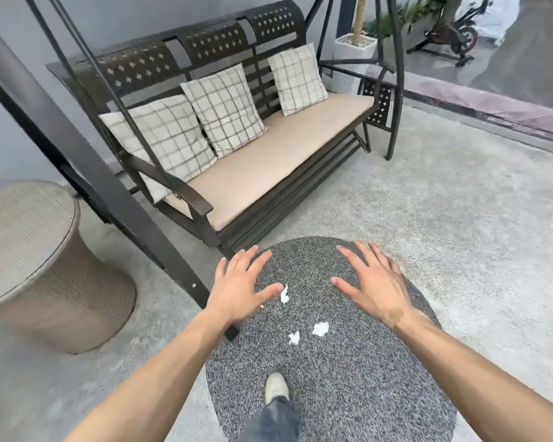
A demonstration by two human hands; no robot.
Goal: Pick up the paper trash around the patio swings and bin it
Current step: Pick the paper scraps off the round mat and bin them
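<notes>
Three white scraps of paper lie on a round speckled grey rug (348, 393): one scrap (284, 294) just past my left thumb, a second scrap (294, 337) nearer me, a third scrap (320, 328) to its right. My left hand (241, 283) and my right hand (372, 282) are stretched out above the rug, palms down, fingers spread, holding nothing. The dark metal patio swing (237, 129) with a beige seat cushion stands just beyond the rug. No bin is in view.
A wicker side table (29, 250) stands at the left. The swing's slanted frame post (87, 173) comes down to the floor near my left hand. Three checked pillows (227, 110) lean on the seat back. My shoe (276, 387) is on the rug. A planter (355, 59) and an exercise bike (450, 36) stand far right.
</notes>
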